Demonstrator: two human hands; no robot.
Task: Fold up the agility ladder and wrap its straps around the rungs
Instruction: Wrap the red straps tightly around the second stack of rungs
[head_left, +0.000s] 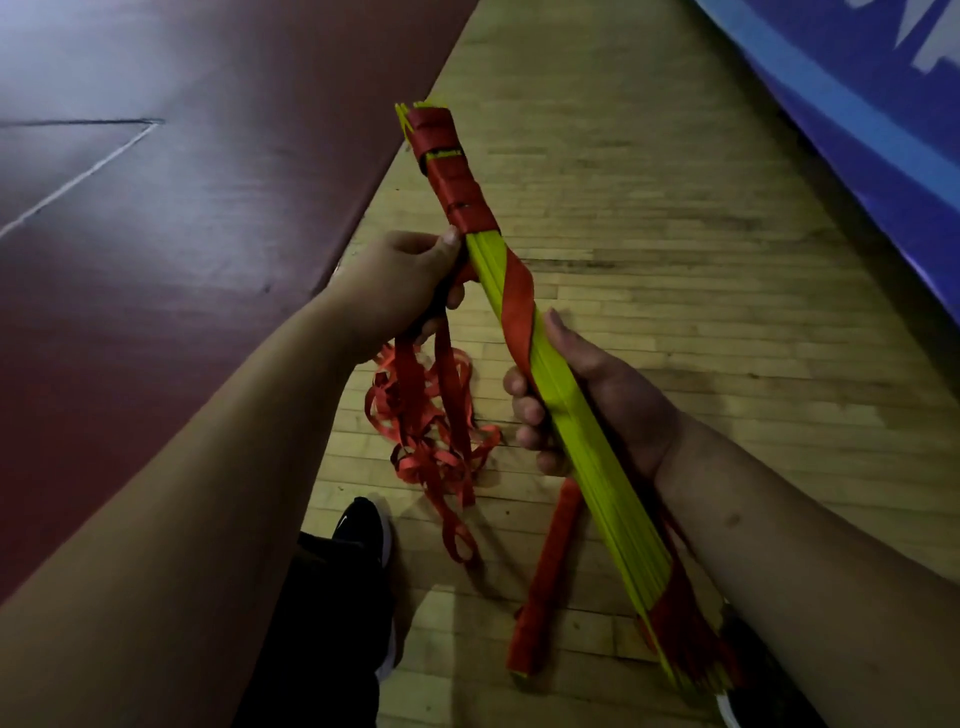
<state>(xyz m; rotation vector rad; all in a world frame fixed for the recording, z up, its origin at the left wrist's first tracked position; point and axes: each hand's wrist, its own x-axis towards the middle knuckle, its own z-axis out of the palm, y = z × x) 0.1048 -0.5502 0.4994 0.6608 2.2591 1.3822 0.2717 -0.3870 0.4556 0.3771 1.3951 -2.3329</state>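
Rungs (566, 410), yellow and stacked, are clamped by the right hand (587, 395) as a steady core; the left hand (400, 286) grips the red straps (441, 415), probably keeping the wrap taut.

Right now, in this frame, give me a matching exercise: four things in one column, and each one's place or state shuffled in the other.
Things:
1 left hand
2 right hand
3 loose red straps
4 red-wrapped bundle

States:
A lies on the wooden floor
B grips the yellow rungs
C holds the straps beside the wrapped end
D dangle in a tangle below one hand

Pairs: 1-C, 2-B, 3-D, 4-A
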